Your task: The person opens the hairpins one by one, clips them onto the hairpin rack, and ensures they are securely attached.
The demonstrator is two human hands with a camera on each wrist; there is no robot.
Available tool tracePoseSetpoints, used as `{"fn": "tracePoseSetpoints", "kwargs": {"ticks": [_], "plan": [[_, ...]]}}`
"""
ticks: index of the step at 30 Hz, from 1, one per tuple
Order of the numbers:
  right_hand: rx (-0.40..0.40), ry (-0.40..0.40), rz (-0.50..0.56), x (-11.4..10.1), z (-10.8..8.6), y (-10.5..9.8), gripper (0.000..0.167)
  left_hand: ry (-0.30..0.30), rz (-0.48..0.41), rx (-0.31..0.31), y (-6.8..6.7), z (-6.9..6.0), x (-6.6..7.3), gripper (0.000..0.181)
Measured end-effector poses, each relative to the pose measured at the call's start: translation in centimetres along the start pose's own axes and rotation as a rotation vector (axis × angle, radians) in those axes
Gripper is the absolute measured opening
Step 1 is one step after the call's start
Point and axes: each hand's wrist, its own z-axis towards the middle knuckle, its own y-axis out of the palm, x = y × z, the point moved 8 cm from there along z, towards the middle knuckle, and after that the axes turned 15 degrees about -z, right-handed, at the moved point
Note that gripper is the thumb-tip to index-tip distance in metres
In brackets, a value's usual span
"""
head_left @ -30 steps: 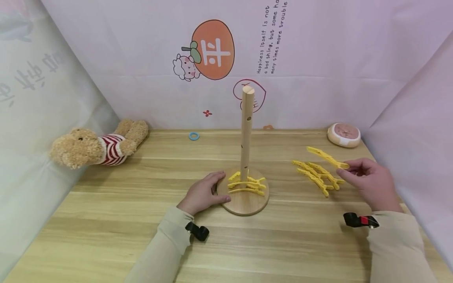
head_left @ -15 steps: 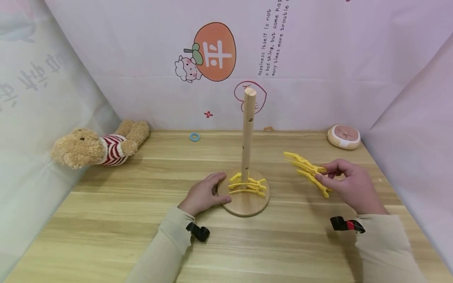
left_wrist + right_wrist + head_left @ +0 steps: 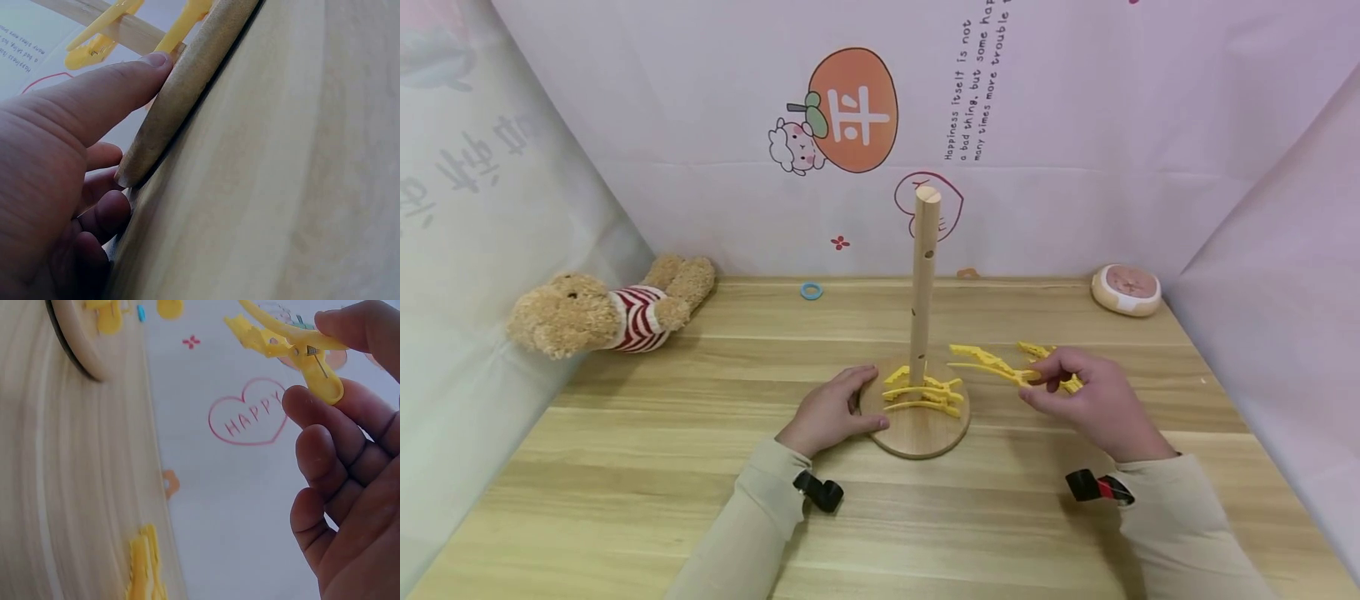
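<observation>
My right hand [image 3: 1090,400] pinches a yellow alligator hair clip [image 3: 1019,377] by its handle ends, thumb against fingers. The clip's jaws are spread apart and point left at the wooden stand, not touching it. My left hand [image 3: 827,412] holds the round base [image 3: 925,437] of that stand at its left edge. In the left wrist view the thumb [image 3: 134,84] lies on top of the base, with the other fingers curled at its side. An upright wooden post [image 3: 922,283] with holes rises from the base. Several yellow clips [image 3: 925,406] sit around the post's foot.
More yellow hair clips [image 3: 1033,350] lie on the table behind my right hand, partly hidden. A teddy bear [image 3: 636,317] lies at the back left. A blue ring [image 3: 811,290] and a round cream-and-pink object [image 3: 1126,290] are near the back edge. Printed cloth walls surround the table.
My right hand has moved left with the hair clip, from beyond the loose clips to near the stand. The clip's jaws have spread. My left hand has stayed at the base.
</observation>
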Motion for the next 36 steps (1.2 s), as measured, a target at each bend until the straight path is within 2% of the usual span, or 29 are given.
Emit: {"fn": "tracePoseSetpoints", "kwargs": {"ticks": [7,12,20,27,32,36], "plan": [[-0.032,-0.05,0.008,-1.6,-0.3,1.9,0.015,0.001,-0.009,-0.005,0.2,-0.3,-0.4,0.084],[-0.02,-0.095,-0.016,-2.4,-0.5,3.1,0.016,-0.002,-0.006,-0.01,0.4,-0.6,-0.6,0.084],[-0.033,-0.081,-0.022,-2.8,-1.0,4.3,0.017,-0.009,-0.012,-0.016,0.8,-1.0,-0.8,0.084],[-0.03,-0.104,-0.055,-3.5,-1.2,5.6,0.018,-0.015,0.0,-0.014,1.0,-1.3,-1.0,0.085],[-0.004,-0.118,-0.108,-3.5,-1.0,5.5,0.02,-0.008,0.011,-0.018,1.0,-0.8,-0.6,0.085],[0.025,-0.152,-0.116,-3.8,0.4,4.9,0.02,0.006,0.031,0.007,-0.1,0.4,-0.1,0.086]]}}
